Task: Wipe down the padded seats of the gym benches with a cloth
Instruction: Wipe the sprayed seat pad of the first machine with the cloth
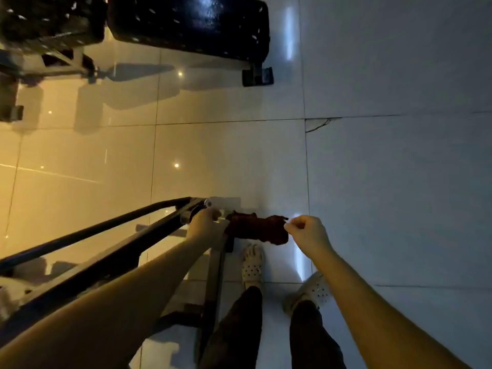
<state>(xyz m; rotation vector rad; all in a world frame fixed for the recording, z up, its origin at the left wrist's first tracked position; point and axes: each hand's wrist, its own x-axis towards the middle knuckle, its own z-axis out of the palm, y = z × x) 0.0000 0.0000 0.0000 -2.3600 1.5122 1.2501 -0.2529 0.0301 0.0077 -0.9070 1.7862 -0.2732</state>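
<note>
A dark red cloth (257,229) is stretched between my two hands, low in the middle of the view. My left hand (206,225) grips its left end beside the end of a black metal frame (111,241). My right hand (306,231) pinches the cloth's right corner with closed fingers. A black padded bench seat (191,22) with worn, flaking spots stands at the top centre, well away from my hands. A second black padded seat (48,17) sits at the top left.
Glossy pale floor tiles (386,182) fill the view, with a cracked tile corner (319,123) at centre right. The bench's wheeled foot (257,75) rests on the floor. My feet in perforated pale shoes (253,265) stand below the cloth.
</note>
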